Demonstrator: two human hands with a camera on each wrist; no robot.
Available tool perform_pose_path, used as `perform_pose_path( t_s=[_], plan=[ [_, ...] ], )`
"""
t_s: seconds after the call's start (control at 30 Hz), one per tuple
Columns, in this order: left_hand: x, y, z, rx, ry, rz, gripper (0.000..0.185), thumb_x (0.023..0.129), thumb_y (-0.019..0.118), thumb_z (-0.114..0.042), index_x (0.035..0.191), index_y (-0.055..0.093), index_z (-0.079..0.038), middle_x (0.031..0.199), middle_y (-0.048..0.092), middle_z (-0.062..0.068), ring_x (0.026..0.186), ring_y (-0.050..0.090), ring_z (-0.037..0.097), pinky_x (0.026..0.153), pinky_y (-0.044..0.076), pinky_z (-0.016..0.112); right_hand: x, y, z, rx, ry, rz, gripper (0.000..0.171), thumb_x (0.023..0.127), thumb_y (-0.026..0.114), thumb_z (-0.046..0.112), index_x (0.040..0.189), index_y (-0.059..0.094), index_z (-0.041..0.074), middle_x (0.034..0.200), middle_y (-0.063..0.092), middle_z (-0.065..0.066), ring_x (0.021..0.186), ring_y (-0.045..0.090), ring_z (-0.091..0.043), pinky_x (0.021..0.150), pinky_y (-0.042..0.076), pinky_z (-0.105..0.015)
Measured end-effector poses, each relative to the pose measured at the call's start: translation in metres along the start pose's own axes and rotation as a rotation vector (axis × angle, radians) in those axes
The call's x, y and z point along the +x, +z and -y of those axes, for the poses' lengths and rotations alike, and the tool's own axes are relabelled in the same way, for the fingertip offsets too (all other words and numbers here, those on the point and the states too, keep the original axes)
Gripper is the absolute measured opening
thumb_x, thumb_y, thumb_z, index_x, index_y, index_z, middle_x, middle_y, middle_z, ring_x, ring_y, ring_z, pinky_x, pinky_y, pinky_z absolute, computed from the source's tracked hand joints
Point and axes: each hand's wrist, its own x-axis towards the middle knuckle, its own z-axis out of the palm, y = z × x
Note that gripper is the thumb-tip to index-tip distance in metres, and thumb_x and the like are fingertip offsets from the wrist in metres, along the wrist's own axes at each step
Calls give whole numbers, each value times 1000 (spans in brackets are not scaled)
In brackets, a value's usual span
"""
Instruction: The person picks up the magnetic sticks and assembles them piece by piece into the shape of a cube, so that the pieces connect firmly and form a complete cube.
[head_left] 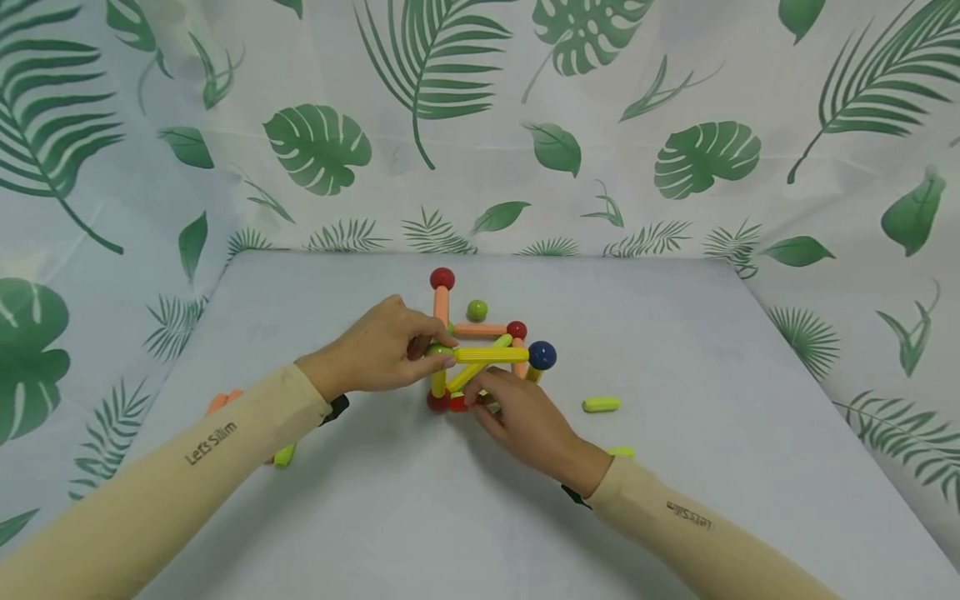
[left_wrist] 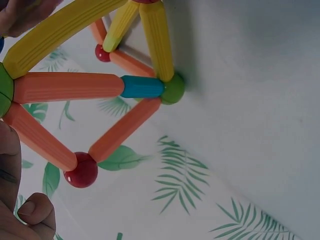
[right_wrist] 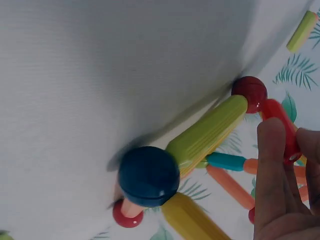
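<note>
A frame of coloured rods and balls, which look like magnetic building pieces, stands mid-table. My left hand [head_left: 378, 346] pinches the green ball [head_left: 437, 353] at its near upper left corner. From that ball a yellow rod [head_left: 491, 356] runs across to a blue ball [head_left: 542, 355]. My right hand [head_left: 528, 425] is lower, in front of the frame, with a short red rod [right_wrist: 282, 122] pinched between thumb and fingers. One end of that rod is right at a dark red ball [right_wrist: 250, 94]. In the left wrist view a blue rod [left_wrist: 142, 86] joins an orange rod [left_wrist: 70, 87].
A loose green ball [head_left: 477, 310] lies behind the frame. Right of it are a yellow-green rod [head_left: 601, 404] and another [head_left: 621, 452] partly behind my right wrist. Orange rods [head_left: 221, 402] and a yellow-green rod [head_left: 284, 455] lie by my left forearm. Leaf-printed cloth surrounds the table.
</note>
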Motion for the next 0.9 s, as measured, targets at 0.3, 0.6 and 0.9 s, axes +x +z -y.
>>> perform_pose_path(
  t_s=[0.3, 0.6, 0.9],
  plan=[
    [-1, 0, 1, -6, -13, 7, 13, 91, 77, -28, 97, 78, -17, 56, 46, -17, 51, 44, 2, 70, 38, 36, 10, 9, 5, -152, 24, -7, 20, 90, 78, 7, 103, 64, 14, 99, 66, 2, 85, 60, -11, 77, 54, -26],
    [-1, -2, 1, -2, -23, 20, 13, 91, 78, -29, 96, 78, -16, 56, 46, -17, 50, 44, 3, 69, 38, 35, 17, 15, 1, -241, 52, 4, 16, 92, 74, 6, 105, 66, 12, 98, 67, 2, 81, 61, -11, 73, 53, -22],
    [2, -13, -1, -43, -50, 92, 20, 91, 77, -26, 107, 80, -14, 58, 52, -13, 52, 49, 4, 52, 44, 27, 18, 15, -2, -321, 56, 2, 18, 92, 75, 10, 108, 68, 10, 98, 68, 0, 77, 62, -12, 71, 54, -23]
  ],
)
